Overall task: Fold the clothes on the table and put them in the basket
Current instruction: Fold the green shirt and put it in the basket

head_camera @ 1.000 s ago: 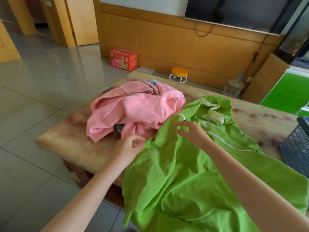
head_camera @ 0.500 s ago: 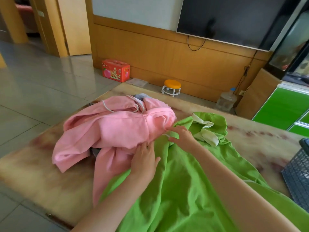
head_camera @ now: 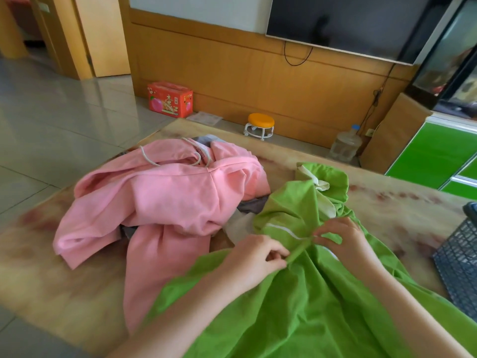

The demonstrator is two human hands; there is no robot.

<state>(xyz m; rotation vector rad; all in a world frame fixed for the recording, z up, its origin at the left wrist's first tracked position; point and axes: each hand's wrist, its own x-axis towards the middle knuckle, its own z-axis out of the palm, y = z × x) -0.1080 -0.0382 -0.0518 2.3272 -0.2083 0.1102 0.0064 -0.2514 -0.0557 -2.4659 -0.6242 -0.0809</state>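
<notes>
A green garment (head_camera: 304, 301) with white piping and a cream collar lies crumpled across the near right of the table (head_camera: 51, 267). My left hand (head_camera: 254, 262) pinches a raised fold of its fabric. Close to the right, my right hand (head_camera: 340, 239) pinches the same ridge of green cloth by the white piping. A pink hoodie (head_camera: 165, 202) with white drawstrings lies heaped to the left, over grey and pale clothes that barely show. The dark mesh basket (head_camera: 459, 264) stands at the table's right edge, partly cut off.
Beyond the table on the tiled floor are a red box (head_camera: 170, 99), a small orange-topped stool (head_camera: 260, 125) and a clear water jug (head_camera: 346, 146). A wall-mounted TV (head_camera: 343, 19) hangs above wood panelling. Green cabinets (head_camera: 436, 153) stand at the right.
Both hands drew back from the pink hoodie's edge toward me and now pinch a fold of the green garment. The green sleeve no longer overlaps the hoodie; the view moved closer.
</notes>
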